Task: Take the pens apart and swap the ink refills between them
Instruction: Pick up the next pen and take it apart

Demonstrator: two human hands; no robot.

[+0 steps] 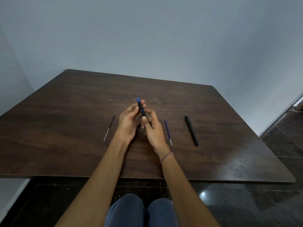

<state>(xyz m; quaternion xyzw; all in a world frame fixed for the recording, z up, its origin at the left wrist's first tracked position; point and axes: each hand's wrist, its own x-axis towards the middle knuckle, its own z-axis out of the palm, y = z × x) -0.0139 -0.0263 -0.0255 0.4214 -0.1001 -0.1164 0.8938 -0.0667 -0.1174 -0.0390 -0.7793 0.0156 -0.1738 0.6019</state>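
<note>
A black pen barrel with a blue end [141, 107] stands tilted above the middle of the table, blue end pointing away from me. My left hand [128, 124] and my right hand [153, 128] both grip it, fingers wrapped round its lower part. A thin black refill [109, 127] lies on the table left of my left hand. A blue refill [168, 131] lies just right of my right hand. Further right lies a black pen [191, 130], apparently whole.
The dark wooden table [65, 104] stands against a pale wall, with its near edge above my knees. A bracelet [166, 157] is on my right wrist. Dark tiled floor shows to the right of the table.
</note>
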